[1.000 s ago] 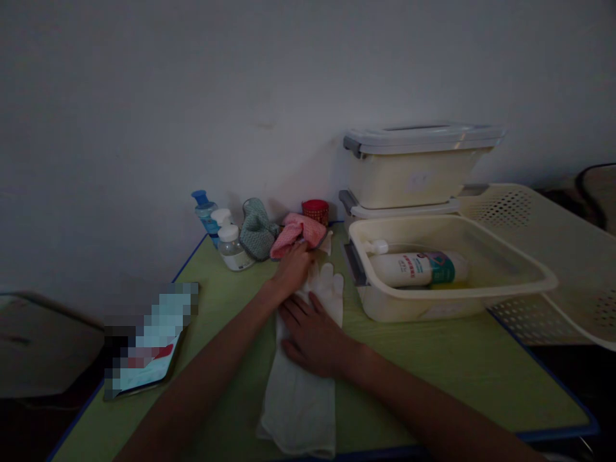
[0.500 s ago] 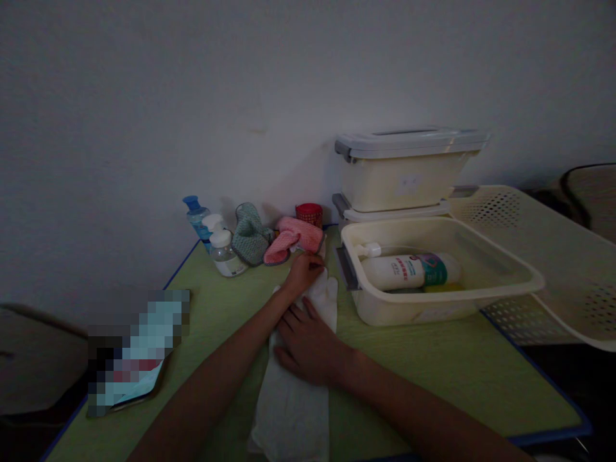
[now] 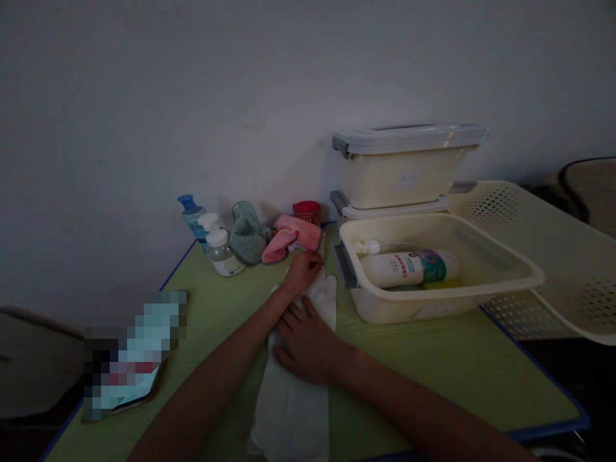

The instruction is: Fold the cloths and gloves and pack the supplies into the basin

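A long, pale white glove (image 3: 296, 410) lies flat on the green tabletop, running from the near edge towards the back, with a thumb-like part sticking out on its right. At its far end my left hand (image 3: 302, 271) is closed, fingers curled down on the glove; the fingertips are partly hidden. Lower down, my right hand (image 3: 310, 343) rests flat across the glove with its fingers spread, next to my left wrist. Just beyond my left hand lies a pink cloth (image 3: 293, 236).
Along the wall stand a blue bottle (image 3: 192, 215), a pump bottle (image 3: 224, 255), a green cloth (image 3: 249, 234) and a red container (image 3: 307, 212). A phone (image 3: 137, 359) lies left. To the right are an open bin (image 3: 433, 305) holding a bottle (image 3: 399, 267), a lidded box (image 3: 394, 179) and a perforated basket (image 3: 553, 250).
Both hands keep their places on the glove. The view has shifted very slightly; nothing else has visibly moved.
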`<state>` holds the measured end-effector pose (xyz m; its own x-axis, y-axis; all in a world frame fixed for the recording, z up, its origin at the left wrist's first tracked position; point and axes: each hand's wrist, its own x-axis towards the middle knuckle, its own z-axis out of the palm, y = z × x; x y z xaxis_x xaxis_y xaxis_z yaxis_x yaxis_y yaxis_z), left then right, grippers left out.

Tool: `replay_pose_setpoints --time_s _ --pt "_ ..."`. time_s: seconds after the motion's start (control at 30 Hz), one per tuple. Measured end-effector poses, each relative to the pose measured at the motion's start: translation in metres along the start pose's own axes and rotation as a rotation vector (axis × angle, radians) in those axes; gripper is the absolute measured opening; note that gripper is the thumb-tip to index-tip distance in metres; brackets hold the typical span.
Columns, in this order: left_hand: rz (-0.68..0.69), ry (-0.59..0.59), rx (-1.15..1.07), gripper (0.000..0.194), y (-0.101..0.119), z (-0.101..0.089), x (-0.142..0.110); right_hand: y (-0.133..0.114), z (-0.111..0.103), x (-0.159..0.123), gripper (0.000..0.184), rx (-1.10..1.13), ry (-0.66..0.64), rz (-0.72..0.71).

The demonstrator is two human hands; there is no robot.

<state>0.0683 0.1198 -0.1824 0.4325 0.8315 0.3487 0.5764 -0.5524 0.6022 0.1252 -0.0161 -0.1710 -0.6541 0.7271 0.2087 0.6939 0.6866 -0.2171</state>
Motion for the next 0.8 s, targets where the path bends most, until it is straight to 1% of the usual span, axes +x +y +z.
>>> replay_pose_setpoints --time_s 0.2,0.3,0.5,0.8 --pt "0.019 -0.030 0.061 0.025 0.004 -0.002 0.000 0.001 0.002 0.000 0.047 -0.010 0.021 -0.014" --pt "0.019 -0.047 0.083 0.027 0.005 -0.003 0.000 0.001 0.001 0.000 0.047 -0.004 0.011 -0.019" --pt "0.018 -0.090 0.120 0.026 0.003 -0.006 0.001 0.000 -0.002 0.000 0.047 0.019 0.006 -0.010" --pt "-0.003 -0.125 0.110 0.026 0.001 -0.012 0.006 0.000 -0.003 -0.001 0.051 0.028 -0.019 0.007"
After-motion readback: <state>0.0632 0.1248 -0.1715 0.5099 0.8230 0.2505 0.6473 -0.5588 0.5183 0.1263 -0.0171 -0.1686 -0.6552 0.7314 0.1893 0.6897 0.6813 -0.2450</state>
